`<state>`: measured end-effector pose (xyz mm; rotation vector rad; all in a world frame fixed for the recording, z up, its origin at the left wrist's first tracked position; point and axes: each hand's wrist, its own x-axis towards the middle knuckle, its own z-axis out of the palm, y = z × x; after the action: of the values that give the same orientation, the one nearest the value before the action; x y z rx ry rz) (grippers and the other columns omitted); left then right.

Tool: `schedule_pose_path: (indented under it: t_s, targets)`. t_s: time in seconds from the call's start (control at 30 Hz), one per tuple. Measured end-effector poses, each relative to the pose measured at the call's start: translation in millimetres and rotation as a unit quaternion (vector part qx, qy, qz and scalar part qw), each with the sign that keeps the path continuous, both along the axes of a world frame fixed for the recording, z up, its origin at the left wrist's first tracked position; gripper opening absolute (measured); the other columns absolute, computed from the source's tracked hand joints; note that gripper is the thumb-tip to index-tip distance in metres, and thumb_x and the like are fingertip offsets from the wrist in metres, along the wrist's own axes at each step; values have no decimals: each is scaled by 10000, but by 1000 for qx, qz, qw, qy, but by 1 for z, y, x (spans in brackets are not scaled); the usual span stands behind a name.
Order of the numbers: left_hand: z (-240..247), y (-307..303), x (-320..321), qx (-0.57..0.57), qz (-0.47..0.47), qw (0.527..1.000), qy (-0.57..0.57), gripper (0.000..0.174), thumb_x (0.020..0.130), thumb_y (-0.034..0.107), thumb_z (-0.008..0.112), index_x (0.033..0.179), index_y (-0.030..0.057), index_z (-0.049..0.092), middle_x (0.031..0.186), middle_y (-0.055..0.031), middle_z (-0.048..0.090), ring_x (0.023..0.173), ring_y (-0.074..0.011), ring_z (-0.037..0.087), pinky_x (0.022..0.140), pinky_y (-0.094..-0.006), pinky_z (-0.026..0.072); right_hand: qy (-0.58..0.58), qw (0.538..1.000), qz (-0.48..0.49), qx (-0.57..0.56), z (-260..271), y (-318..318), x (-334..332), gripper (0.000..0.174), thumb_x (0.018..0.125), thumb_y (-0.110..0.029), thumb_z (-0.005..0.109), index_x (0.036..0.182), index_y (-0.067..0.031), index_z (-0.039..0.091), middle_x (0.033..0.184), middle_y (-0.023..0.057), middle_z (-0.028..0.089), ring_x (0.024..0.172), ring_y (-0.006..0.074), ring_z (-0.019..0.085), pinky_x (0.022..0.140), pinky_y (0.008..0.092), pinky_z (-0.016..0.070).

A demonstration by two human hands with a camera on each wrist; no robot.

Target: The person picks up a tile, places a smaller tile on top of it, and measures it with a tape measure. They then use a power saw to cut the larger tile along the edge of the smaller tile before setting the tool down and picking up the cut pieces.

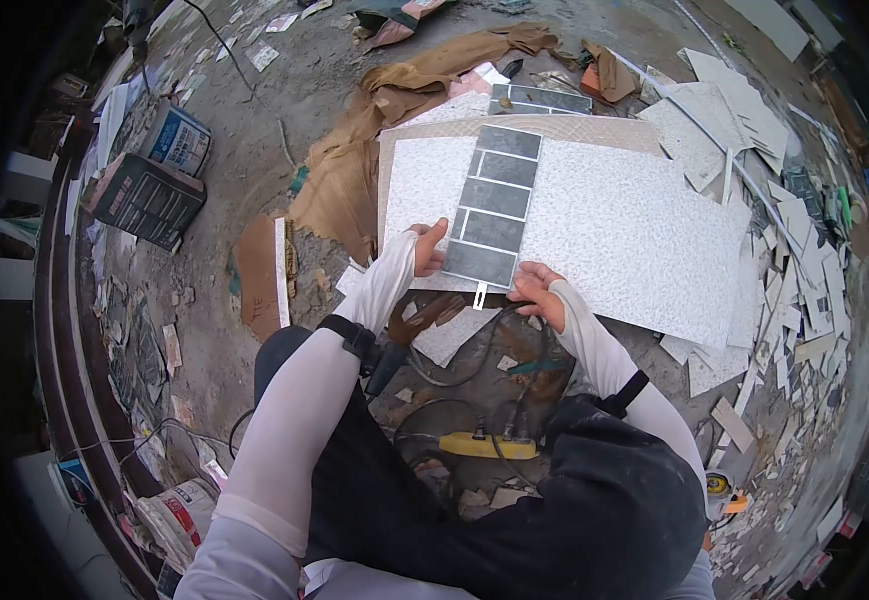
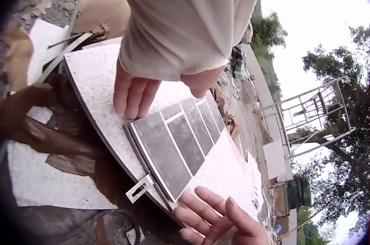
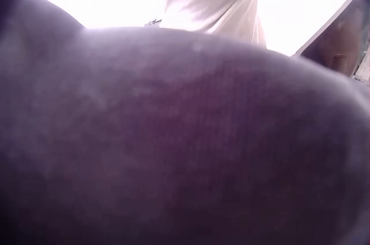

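A dark grey tile panel (image 1: 494,195) with white joint lines lies lengthwise on a large speckled white board (image 1: 614,240). From its near end sticks out a slotted metal clip (image 2: 139,189). My left hand (image 1: 428,250) is at the panel's near left corner, its straight fingers (image 2: 134,96) pointing down beside the edge and the thumb apart. At the near right corner, my right hand (image 1: 540,291) is palm up with fingers loosely spread, fingertips close to the panel's edge. Blurred dark cloth (image 3: 185,141) fills most of the right wrist view, hiding that hand.
Another grey panel (image 1: 544,98) lies beyond the board. Broken tile pieces (image 1: 804,290) cover the ground at right. Between my legs are cables and a yellow power strip (image 1: 487,446). A bucket (image 1: 176,140) and a dark box-like container (image 1: 149,200) stand at left, near brown sheeting (image 1: 339,190).
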<state>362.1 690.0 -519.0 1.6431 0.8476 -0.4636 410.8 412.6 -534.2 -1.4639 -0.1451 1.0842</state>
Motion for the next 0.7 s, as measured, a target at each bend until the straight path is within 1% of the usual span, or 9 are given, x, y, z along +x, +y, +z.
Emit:
schedule_pose_path:
  t_s: [0.03, 0.1, 0.13, 0.33, 0.4, 0.43, 0.5, 0.53, 0.7]
  targets:
    - [-2, 1, 1, 1, 0, 1000, 0, 904, 934, 667, 440, 1426, -82, 316, 1201, -311, 608, 1045, -343, 660, 889, -402, 554, 3, 1000, -2, 0, 0, 0, -1, 692, 972, -396, 586, 1451, 39, 339, 1305, 146, 549, 1112, 213, 605, 876, 300, 506]
    - [-4, 2, 2, -7, 13, 1000, 0, 919, 906, 676, 498, 1441, -47, 307, 1101, -283, 647, 939, -304, 680, 813, -399, 560, 8, 1000, -4, 3, 1, 1, 0, 694, 971, -392, 587, 1451, 43, 338, 1305, 148, 548, 1114, 213, 606, 876, 300, 506]
    - [-4, 2, 2, -6, 12, 1000, 1, 919, 906, 676, 498, 1441, -47, 307, 1101, -283, 647, 939, -304, 680, 813, -399, 560, 4, 1000, 3, 6, 1, 0, 1, 691, 972, -384, 586, 1452, 45, 335, 1311, 152, 547, 1115, 214, 607, 876, 300, 507]
    - [-3, 4, 5, 3, -4, 1000, 7, 919, 920, 669, 474, 1420, -87, 324, 1134, -296, 634, 981, -319, 674, 839, -395, 561, -2, 1000, 6, 6, 0, 1, 3, 662, 976, -343, 580, 1455, 43, 334, 1345, 169, 539, 1116, 218, 609, 881, 302, 508]
    - [0, 3, 4, 2, -26, 999, 19, 927, 932, 674, 437, 1459, -70, 275, 1257, -332, 561, 1103, -366, 634, 943, -419, 531, -6, 1000, 2, -2, 0, -2, 2, 654, 977, -333, 579, 1455, 41, 335, 1354, 173, 536, 1114, 218, 609, 884, 303, 507]
    - [1, 1, 4, 1, -30, 999, 16, 927, 932, 674, 437, 1459, -70, 275, 1257, -332, 561, 1103, -366, 634, 943, -419, 531, 1, 1000, 2, 3, -1, -2, 2, 663, 966, -340, 592, 1460, 23, 338, 1385, 181, 518, 1104, 206, 609, 880, 310, 501]
    - [3, -1, 2, 23, -13, 1000, 8, 922, 928, 673, 451, 1416, -100, 329, 1173, -310, 618, 1035, -341, 664, 884, -400, 554, 5, 1000, -1, 11, -2, -1, 2, 673, 956, -348, 605, 1464, 6, 341, 1416, 189, 500, 1094, 194, 609, 876, 318, 495]
    - [4, -1, 1, 17, -13, 1000, 4, 918, 930, 671, 448, 1422, -94, 324, 1194, -315, 606, 1060, -348, 653, 904, -404, 547, 11, 1000, -1, 14, -3, -1, 2, 678, 957, -348, 605, 1467, 6, 335, 1422, 189, 494, 1097, 196, 608, 878, 317, 494]
    - [5, -3, -1, 6, -10, 1000, -2, 918, 929, 670, 456, 1434, -84, 313, 1223, -318, 588, 1081, -352, 641, 925, -409, 536, 26, 999, 0, 26, -4, -3, 2, 694, 960, -343, 604, 1478, 15, 311, 1448, 203, 470, 1110, 215, 608, 886, 325, 491]
